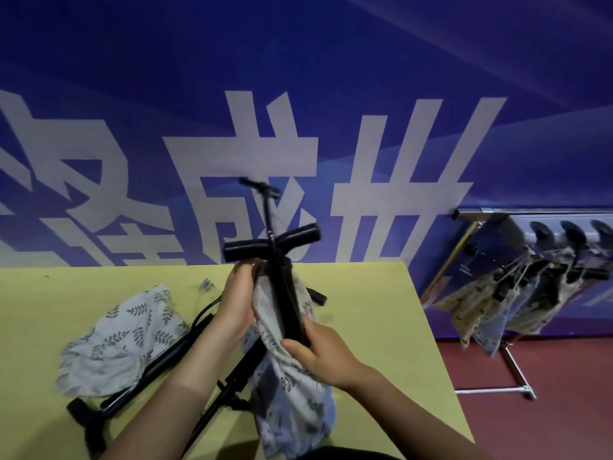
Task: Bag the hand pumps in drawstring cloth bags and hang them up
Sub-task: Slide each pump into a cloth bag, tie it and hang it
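At the far left of the yellow-green table (381, 293) lies a spare cloth bag (122, 340), pale with a grey leaf print, crumpled and draped over one of two loose hand pumps (159, 363) that lie slanted across the table, their black tubes running under the person's forearms. A thin black hose (207, 308) curls just behind the bag, near a small clear item too blurred to identify. In the middle, the left hand (237, 302) grips the gathered mouth of a leaf-print drawstring bag (292, 400), fingers curled into the cloth close beneath the T-handle. The held pump (287, 307) stands tilted inside that bag, its black barrel showing through the open mouth and its handle and rod rising in front of the blue wall banner (298, 78). The right hand (323, 355) clamps the lower barrel through the cloth, thumb on top; the bag's lower part hangs toward the table's near edge. To the right, well apart from the table, a metal rack (517, 370) stands on the red floor (547, 426), carrying several already bagged pumps (487, 307) hung side by side by their cords
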{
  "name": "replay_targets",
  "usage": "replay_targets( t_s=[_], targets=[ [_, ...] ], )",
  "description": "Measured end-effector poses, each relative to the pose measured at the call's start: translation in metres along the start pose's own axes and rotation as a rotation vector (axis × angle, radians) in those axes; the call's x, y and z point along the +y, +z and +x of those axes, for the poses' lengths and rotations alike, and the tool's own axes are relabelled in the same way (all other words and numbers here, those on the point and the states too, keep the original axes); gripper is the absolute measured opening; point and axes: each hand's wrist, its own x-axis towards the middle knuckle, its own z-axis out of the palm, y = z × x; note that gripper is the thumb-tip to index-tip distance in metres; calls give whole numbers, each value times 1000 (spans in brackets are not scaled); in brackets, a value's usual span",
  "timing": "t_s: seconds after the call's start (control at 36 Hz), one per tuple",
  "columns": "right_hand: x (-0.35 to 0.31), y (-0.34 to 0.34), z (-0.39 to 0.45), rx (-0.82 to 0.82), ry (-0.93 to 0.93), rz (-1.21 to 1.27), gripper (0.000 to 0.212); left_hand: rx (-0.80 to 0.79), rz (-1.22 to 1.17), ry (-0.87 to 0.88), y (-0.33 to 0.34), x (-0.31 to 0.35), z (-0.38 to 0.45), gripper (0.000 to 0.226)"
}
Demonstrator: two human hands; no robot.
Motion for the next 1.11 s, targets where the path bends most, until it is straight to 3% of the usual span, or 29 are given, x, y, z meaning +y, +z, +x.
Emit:
replay_targets(
  t_s=[0.08,0.25,0.31,0.39,0.5,0.61,0.69,0.78,0.89,0.94,1.03,1.11],
  targets=[
    [-1,-1,0,-31,-7,-17,68,51,-9,64,1,0,-4,41],
    [-1,-2,-1,-69,8,-23,86,-98,-205,143,0,-3,-13,38],
    [0,-4,-1,-74,15,-26,82,-178,-221,193,-2,-4,-14,31],
    [1,-6,-3,-95,44,-6,76,-213,-104,221,-8,-7,-11,41],
    [6,-1,-6,-102,91,80,69,-84,105,131,-9,-8,-6,56],
    [0,4,-9,-114,147,204,33,5,175,125,-3,-2,-1,28],
    [3,11,-7,-111,209,297,67,61,174,147,-1,-1,0,18],
    [5,11,-5,-112,280,379,58,95,139,133,-1,-4,0,21],
    [8,8,-4,-114,283,398,64,115,93,124,-5,-8,-1,21],
    [9,5,-4,-62,286,446,43,123,86,127,-6,-9,-2,20],
    [12,3,-3,218,294,546,16,133,53,119,-9,-12,-2,15],
    [23,4,-5,553,328,561,21,139,-9,106,-8,-14,-3,32]
  ],
)
